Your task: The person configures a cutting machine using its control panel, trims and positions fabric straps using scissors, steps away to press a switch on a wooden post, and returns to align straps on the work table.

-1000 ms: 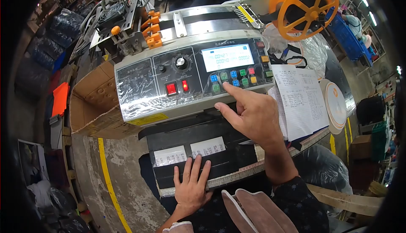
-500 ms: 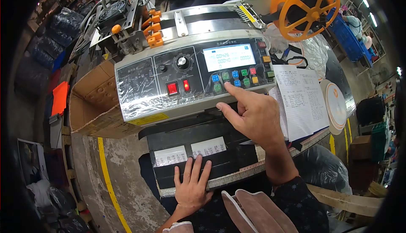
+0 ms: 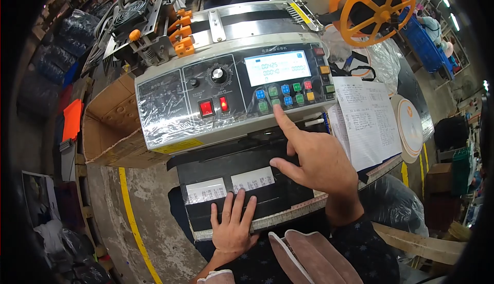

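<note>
My right hand (image 3: 318, 155) reaches over the front of a machine's control panel (image 3: 167, 106). Its index finger points at the lower row of coloured buttons (image 3: 264, 107), the tip at or just below a green one; whether it touches I cannot tell. The thumb is held apart, the other fingers are curled, and nothing is held. Above the buttons a lit display (image 3: 277, 67) shows digits. My left hand (image 3: 234, 228) lies flat, fingers spread, on a black board (image 3: 226, 166). Its fingertips meet the lower edges of two printed white labels (image 3: 207, 190) (image 3: 252, 177).
Handwritten sheets (image 3: 368, 122) lie right of the machine beside a round white disc (image 3: 411, 129). An orange reel (image 3: 378, 11) stands at the upper right. A cardboard box (image 3: 110, 111) is on the left. A measuring tape (image 3: 306, 204) runs along the board's front edge.
My right hand has drawn back down and to the right from the buttons. A display number has dropped from 00426 to 00425. My left hand stays in place.
</note>
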`<state>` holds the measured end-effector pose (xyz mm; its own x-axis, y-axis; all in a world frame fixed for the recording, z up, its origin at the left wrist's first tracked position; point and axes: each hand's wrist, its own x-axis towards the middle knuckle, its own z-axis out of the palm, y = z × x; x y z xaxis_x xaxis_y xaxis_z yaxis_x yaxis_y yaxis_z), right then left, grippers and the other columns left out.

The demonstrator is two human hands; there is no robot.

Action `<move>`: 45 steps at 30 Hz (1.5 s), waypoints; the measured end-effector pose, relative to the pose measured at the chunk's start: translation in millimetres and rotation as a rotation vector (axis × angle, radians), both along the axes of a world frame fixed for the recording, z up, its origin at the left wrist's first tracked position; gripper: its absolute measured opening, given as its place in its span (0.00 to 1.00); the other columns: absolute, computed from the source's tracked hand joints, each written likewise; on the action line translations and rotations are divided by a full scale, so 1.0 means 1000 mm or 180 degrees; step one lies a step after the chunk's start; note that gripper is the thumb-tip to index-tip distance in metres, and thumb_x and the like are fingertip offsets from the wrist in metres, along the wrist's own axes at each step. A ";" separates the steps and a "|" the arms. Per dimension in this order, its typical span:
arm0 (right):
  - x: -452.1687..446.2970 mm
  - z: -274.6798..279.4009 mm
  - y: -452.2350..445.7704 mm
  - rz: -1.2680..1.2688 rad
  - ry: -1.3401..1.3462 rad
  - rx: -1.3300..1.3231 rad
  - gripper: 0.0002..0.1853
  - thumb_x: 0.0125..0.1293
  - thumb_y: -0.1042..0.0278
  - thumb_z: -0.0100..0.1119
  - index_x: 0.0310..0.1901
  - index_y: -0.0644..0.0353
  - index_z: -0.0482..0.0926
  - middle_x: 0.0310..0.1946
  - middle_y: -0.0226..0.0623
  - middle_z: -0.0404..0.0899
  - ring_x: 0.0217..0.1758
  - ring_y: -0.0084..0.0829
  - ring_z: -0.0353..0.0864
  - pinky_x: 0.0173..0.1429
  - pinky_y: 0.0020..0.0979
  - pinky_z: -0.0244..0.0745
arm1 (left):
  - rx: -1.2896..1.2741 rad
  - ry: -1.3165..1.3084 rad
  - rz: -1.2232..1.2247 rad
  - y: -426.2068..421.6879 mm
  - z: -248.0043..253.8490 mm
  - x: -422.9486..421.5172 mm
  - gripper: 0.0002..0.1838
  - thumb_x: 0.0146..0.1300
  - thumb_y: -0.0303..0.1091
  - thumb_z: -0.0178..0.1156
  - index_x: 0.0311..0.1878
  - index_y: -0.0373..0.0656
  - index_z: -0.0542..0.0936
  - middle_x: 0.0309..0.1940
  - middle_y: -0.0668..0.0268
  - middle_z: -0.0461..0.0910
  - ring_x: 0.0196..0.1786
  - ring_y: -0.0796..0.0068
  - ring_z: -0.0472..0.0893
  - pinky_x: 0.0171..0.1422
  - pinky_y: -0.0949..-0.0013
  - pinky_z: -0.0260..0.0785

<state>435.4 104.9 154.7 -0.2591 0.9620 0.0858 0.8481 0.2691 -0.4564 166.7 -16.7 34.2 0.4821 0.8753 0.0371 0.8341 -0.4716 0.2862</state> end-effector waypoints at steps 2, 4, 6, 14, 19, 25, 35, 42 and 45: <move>0.003 0.004 -0.002 0.0020 0.0018 -0.0117 0.57 0.68 0.56 0.83 0.91 0.66 0.58 0.32 0.42 0.89 0.32 0.46 0.91 0.38 0.44 0.82 | -0.0006 0.0017 -0.0001 0.000 0.000 0.000 0.66 0.32 0.48 0.92 0.85 0.61 0.77 0.89 0.60 0.69 0.90 0.51 0.67 0.89 0.28 0.53; 0.006 0.015 -0.004 0.0046 0.0084 -0.0352 0.54 0.69 0.55 0.81 0.88 0.71 0.61 0.34 0.47 0.90 0.36 0.52 0.93 0.41 0.48 0.85 | -0.0009 0.0040 0.0000 0.001 0.000 0.000 0.66 0.32 0.49 0.92 0.84 0.61 0.77 0.89 0.60 0.69 0.90 0.51 0.67 0.89 0.28 0.53; 0.014 0.013 -0.005 0.0006 0.0144 -0.0152 0.52 0.69 0.55 0.81 0.86 0.71 0.64 0.32 0.44 0.89 0.34 0.48 0.92 0.39 0.45 0.83 | -0.0011 0.0069 -0.0008 0.001 -0.001 0.000 0.65 0.32 0.49 0.91 0.84 0.61 0.78 0.89 0.60 0.69 0.90 0.51 0.67 0.89 0.28 0.53; 0.016 0.006 0.004 -0.0767 0.0353 0.0054 0.44 0.69 0.58 0.82 0.82 0.66 0.75 0.24 0.39 0.86 0.22 0.36 0.84 0.32 0.37 0.76 | 0.0012 0.0022 0.0010 0.000 -0.002 0.001 0.66 0.31 0.48 0.92 0.84 0.61 0.78 0.89 0.59 0.69 0.90 0.50 0.66 0.89 0.27 0.52; 0.019 0.012 0.007 -0.0783 0.0473 -0.0106 0.42 0.71 0.56 0.79 0.80 0.69 0.76 0.23 0.41 0.88 0.25 0.40 0.89 0.35 0.40 0.80 | -0.0045 0.0025 0.0007 0.000 0.001 0.000 0.66 0.32 0.48 0.92 0.85 0.61 0.77 0.89 0.60 0.68 0.91 0.50 0.65 0.90 0.27 0.52; 0.020 0.009 0.007 -0.0886 0.0514 -0.0061 0.41 0.71 0.54 0.79 0.80 0.66 0.78 0.23 0.41 0.88 0.25 0.39 0.88 0.35 0.39 0.78 | -0.0107 -0.0009 -0.0063 0.001 0.003 -0.001 0.69 0.36 0.49 0.91 0.88 0.54 0.71 0.91 0.58 0.66 0.92 0.47 0.62 0.91 0.26 0.48; 0.032 -0.005 0.009 -0.1436 0.0291 0.1213 0.31 0.71 0.51 0.80 0.70 0.58 0.87 0.37 0.40 0.87 0.37 0.42 0.88 0.44 0.46 0.83 | 0.0042 -0.1027 -0.0114 -0.009 0.011 -0.012 0.68 0.56 0.66 0.85 0.90 0.36 0.62 0.90 0.38 0.60 0.92 0.21 0.51 0.90 0.15 0.36; 0.049 -0.029 0.020 -0.1451 0.0313 0.2188 0.28 0.70 0.49 0.81 0.63 0.61 0.88 0.49 0.43 0.83 0.51 0.46 0.86 0.55 0.48 0.82 | 0.1365 -0.3748 0.0759 0.094 0.039 -0.098 0.39 0.82 0.41 0.62 0.90 0.35 0.64 0.82 0.48 0.74 0.87 0.52 0.70 0.94 0.50 0.56; 0.046 -0.028 0.041 -0.1493 0.0393 0.2410 0.28 0.71 0.46 0.81 0.60 0.61 0.88 0.58 0.46 0.84 0.65 0.49 0.84 0.67 0.48 0.80 | 0.0614 -0.4944 0.1415 0.201 0.053 -0.158 0.31 0.94 0.50 0.47 0.89 0.40 0.66 0.79 0.49 0.79 0.83 0.53 0.77 0.90 0.48 0.66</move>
<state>481.9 145.6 127.0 0.1992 0.6411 0.7411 0.9032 0.1733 -0.3927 8.8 184.1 86.8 -0.3974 0.8526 0.3393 -0.1126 -0.4123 0.9041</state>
